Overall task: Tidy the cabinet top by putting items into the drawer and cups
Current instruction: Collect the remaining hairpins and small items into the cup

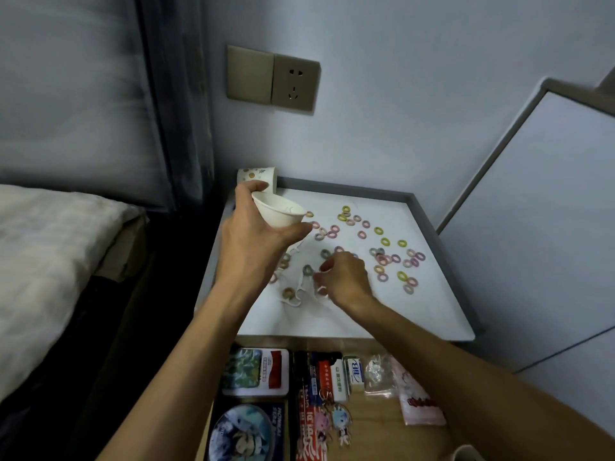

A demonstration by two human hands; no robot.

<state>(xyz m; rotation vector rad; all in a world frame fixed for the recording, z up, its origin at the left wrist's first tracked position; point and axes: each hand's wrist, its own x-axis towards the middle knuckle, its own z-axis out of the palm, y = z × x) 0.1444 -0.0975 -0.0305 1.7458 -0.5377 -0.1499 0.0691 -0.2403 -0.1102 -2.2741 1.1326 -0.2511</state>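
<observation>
My left hand (pixel 256 227) grips a white paper cup (pixel 278 212), tilted with its mouth toward the right, above the back left of the white cabinet top (pixel 332 321). Several small coloured hair rings (pixel 382 257) lie scattered over the top. Near its middle my right hand (pixel 342 277) has its fingers curled and pinches something small; I cannot make out what. White cut-out pieces (pixel 296 294) lie just left of that hand. Below the top the drawer (pixel 376 427) stands open, holding tins, packets and keychains.
A dotted paper cup (pixel 258 176) stands at the back left corner, behind my left hand. Another cup rim (pixel 464 454) shows at the bottom edge. A grey raised rim (pixel 432 221) borders the top at back and right. A bed (pixel 50 244) lies to the left; a wall socket (pixel 294 83) is above.
</observation>
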